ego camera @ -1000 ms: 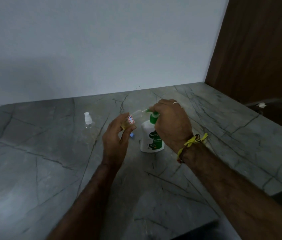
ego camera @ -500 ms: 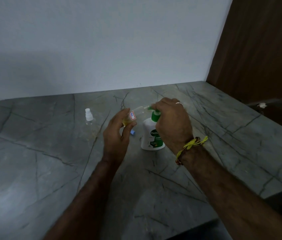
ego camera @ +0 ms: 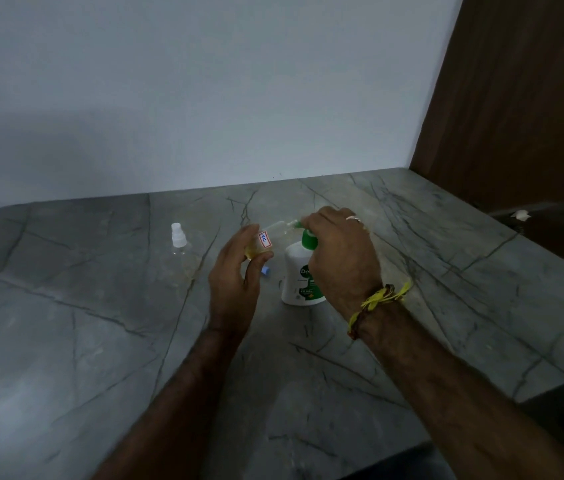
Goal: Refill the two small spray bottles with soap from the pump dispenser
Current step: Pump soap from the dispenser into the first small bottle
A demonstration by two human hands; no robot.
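left hand curled in a grip, right hand pressing down

The grey marble countertop lies bare across the whole lower left of the frame, giving a wide approach from that side; at centre the way is crowded: the left hand holds a tilted small spray bottle against the nozzle of the white pump dispenser, with the right hand over the green pump head; a small blue cap lies in the narrow gap between left hand and dispenser; left of centre a second spray bottle stands alone, well apart; the white wall closes the back, a brown wooden panel the upper right.
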